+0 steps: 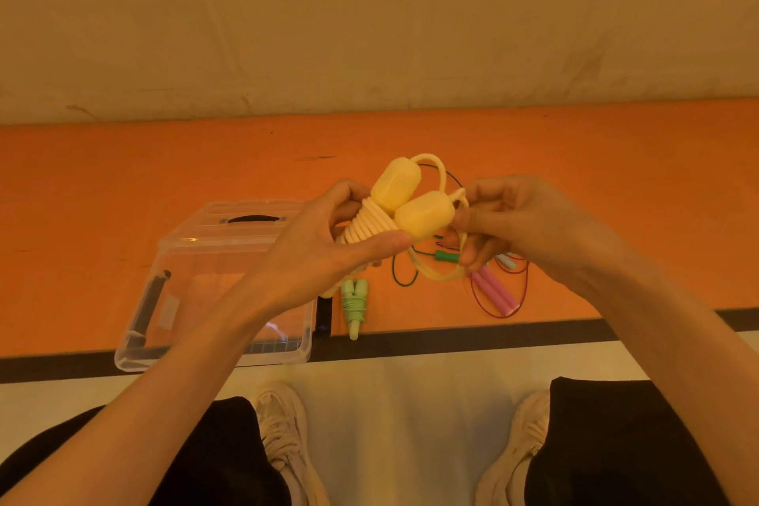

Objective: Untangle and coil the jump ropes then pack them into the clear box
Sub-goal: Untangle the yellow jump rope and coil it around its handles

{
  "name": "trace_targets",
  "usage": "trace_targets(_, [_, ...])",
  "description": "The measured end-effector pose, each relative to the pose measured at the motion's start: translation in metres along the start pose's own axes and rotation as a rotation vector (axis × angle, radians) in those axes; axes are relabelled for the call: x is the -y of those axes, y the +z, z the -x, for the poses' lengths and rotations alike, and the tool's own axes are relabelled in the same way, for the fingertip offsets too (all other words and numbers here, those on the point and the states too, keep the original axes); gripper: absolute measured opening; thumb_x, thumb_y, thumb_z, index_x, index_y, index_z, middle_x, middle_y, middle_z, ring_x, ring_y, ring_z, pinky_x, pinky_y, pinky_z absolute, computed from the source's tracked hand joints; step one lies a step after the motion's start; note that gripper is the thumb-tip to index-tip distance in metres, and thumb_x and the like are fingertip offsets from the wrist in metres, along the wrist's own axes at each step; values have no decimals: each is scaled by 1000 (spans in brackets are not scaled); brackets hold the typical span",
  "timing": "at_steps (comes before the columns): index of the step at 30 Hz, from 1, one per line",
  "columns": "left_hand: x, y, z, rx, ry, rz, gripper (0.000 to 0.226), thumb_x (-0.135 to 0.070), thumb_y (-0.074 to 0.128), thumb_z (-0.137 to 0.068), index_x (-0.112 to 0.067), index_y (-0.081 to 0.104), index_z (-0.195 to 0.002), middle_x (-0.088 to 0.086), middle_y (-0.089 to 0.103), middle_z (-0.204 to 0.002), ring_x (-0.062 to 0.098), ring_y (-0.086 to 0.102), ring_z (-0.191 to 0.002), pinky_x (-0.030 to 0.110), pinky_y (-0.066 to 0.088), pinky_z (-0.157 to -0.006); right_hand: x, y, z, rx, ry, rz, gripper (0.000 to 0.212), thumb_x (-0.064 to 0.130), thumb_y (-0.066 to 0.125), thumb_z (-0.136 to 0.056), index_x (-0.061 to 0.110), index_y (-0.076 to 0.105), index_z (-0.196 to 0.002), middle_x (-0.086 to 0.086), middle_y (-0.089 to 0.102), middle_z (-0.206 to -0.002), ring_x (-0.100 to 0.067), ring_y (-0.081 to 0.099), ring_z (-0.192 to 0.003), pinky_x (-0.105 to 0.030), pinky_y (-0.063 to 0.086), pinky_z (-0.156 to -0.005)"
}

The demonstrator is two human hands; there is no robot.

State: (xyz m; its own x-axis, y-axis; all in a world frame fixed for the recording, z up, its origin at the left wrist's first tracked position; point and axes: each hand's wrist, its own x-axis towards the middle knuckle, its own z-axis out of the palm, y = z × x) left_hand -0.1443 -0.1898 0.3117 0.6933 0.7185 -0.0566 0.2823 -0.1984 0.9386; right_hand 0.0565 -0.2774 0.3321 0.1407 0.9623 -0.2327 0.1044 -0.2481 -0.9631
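Two hands: your left hand (328,242) grips the yellow rope (371,224), handles pointing up-right; your right hand (521,222) pinches its cord.

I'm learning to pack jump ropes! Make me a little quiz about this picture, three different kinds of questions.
1. True or false: the yellow rope lies inside the clear box.
2. What is the right hand pinching? A) the yellow rope's loose end B) the pink handles C) the box lid
3. Fill in: the coiled green rope lies on the ______ surface, right of the box.

Key:
1. False: the left hand holds it up, wound round its handles.
2. A
3. orange
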Motion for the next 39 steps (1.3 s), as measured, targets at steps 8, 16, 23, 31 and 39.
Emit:
trace_targets(8, [5,-4,-3,-13,28,-95,56,-56,78,-67,-26,53,-107,-13,68,-105,7,67,-91,36,56,-78,2,-1,6,23,-52,3,18,-3,60,-88,4,61,-105,-16,72,-84,-22,71,-67,-24,57,-59])
trace_targets(16, [1,-2,0,-14,93,-150,55,-47,79,-67,-24,52,-108,-16,65,-108,4,63,-97,31,52,-81,3,-4,5,45,47,-58,29,23,53,-96,-1,63,-108,-16,70,-83,-28,69,-68,-31,59,-61])
trace_targets(23, [3,1,-2,-59,92,-114,51,-47,76,-64,-28,51,-105,-19,64,-108,-6,59,-100,12,46,-79,2,-8,3,14,47,-19,23,19,56,-94,1,68,-100,-10,71,-80,-24,69,-63,-25,57,-54])
trace_targets(31, [5,4,-1,-13,46,-118,51,-49,77,-65,-31,52,-105,-24,64,-106,-6,60,-98,17,47,-79,-2,-16,5,-53,-177,396,7,26,66,-87,20,71,-86,-1,63,-91,-8,44,-62,-14,38,-56])
trace_targets(39, [3,6,-3,39,5,16,53,-40,77,-69,-18,54,-112,-7,70,-105,14,69,-88,33,57,-80,1,-18,5,-34,-202,216,12,19,57,-92,18,68,-88,-2,69,-102,-14,59,-89,-28,47,-78])
